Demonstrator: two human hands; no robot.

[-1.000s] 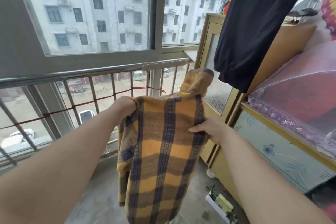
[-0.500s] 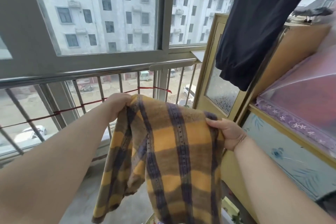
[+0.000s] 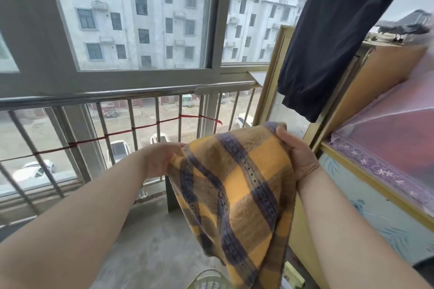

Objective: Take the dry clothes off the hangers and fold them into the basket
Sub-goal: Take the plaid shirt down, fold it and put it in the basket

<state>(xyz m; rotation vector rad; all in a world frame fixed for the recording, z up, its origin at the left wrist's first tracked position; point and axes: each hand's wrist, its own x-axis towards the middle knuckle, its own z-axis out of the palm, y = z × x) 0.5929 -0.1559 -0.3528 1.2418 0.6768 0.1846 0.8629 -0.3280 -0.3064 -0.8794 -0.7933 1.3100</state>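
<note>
A person stands at a grey steel balcony railing (image 3: 131, 94) and holds up a yellow-and-brown plaid woven garment with purple stripes (image 3: 237, 183) just inside it, level with its lower bars. The left hand (image 3: 162, 159) has its fingers curled into the cloth's upper left corner. The right hand (image 3: 298, 155) grips the upper right edge, fingers wrapped over the top. The cloth sags between them and hangs in a slanting, doubled drape. Below it, on the floor inside the railing, the pale rim of a plastic basket (image 3: 206, 279) just shows (most of it is out of view). Above and to the right of the railing, a dark navy garment (image 3: 333, 37) hangs on the drying line.

The step in hand looks like folding the plaid piece. To do it well, the hands should probably pull the top edge taut and level, match corner to corner, then lower it straight into the basket. The weave looks thick and soft, so it may slide askew if either grip loosens.
</note>
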